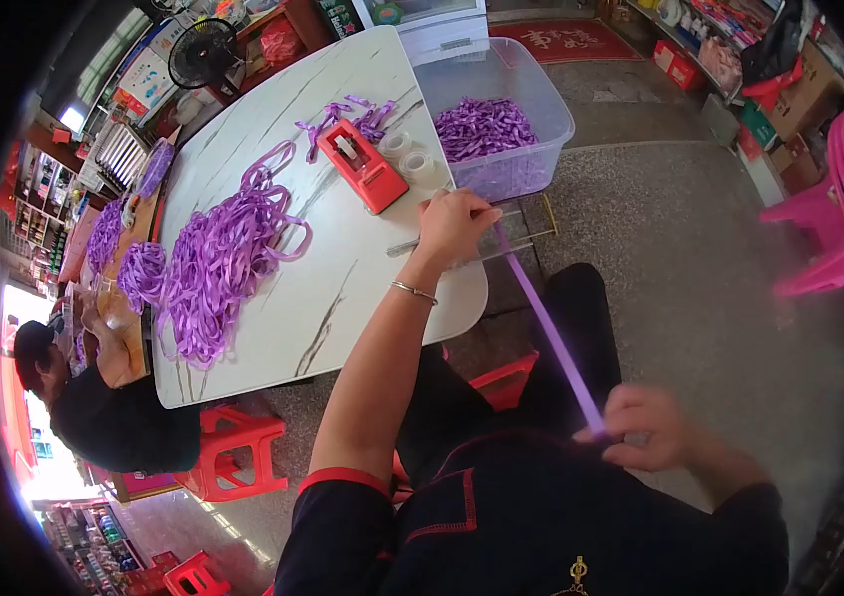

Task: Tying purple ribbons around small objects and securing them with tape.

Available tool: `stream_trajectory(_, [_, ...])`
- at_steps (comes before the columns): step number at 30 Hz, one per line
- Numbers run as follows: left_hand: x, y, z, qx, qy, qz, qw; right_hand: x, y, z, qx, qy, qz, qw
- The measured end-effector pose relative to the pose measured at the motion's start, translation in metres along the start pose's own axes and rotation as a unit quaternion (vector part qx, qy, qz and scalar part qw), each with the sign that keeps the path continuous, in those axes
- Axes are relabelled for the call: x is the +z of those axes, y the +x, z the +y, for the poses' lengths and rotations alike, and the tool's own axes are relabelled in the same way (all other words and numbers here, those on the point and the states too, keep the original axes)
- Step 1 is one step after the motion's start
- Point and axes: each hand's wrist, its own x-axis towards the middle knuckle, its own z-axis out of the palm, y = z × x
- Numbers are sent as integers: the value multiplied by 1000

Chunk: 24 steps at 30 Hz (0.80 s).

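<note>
A strip of purple ribbon runs taut from the table's right edge down toward my lap. My left hand is closed at its upper end, the fingers pinched over a clear flat plate that juts past the table edge. My right hand, a little blurred, grips the lower end of the ribbon. Beyond my left hand stand a red tape dispenser and clear tape rolls. A large heap of purple ribbon lies on the table's left half, with shorter purple pieces behind the dispenser.
A clear plastic bin holding purple ribbon stands against the white marbled table. Another person sits at the left by a wooden table with ribbon bundles. Pink chairs, a red stool and a black fan stand around.
</note>
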Motion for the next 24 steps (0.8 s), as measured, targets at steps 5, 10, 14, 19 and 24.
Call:
stream_trajectory(5, [-2,0,-2,30,26,49,998,-49,87,-34,-164,-126,-3,978])
stream_trajectory(10, [-5,-1,2,34,23,43,998,-88,204,-11,-132,-48,128,982])
stream_trajectory(14, [-7,-3,5,31,12,56,998,-115,299,57,-46,117,124,984])
stream_trajectory(19, [-1,-2,0,32,-15,116,993,-109,351,156,58,195,114,972])
stream_trajectory(24, [1,0,-4,24,-39,127,991,-89,350,233,154,239,114,952])
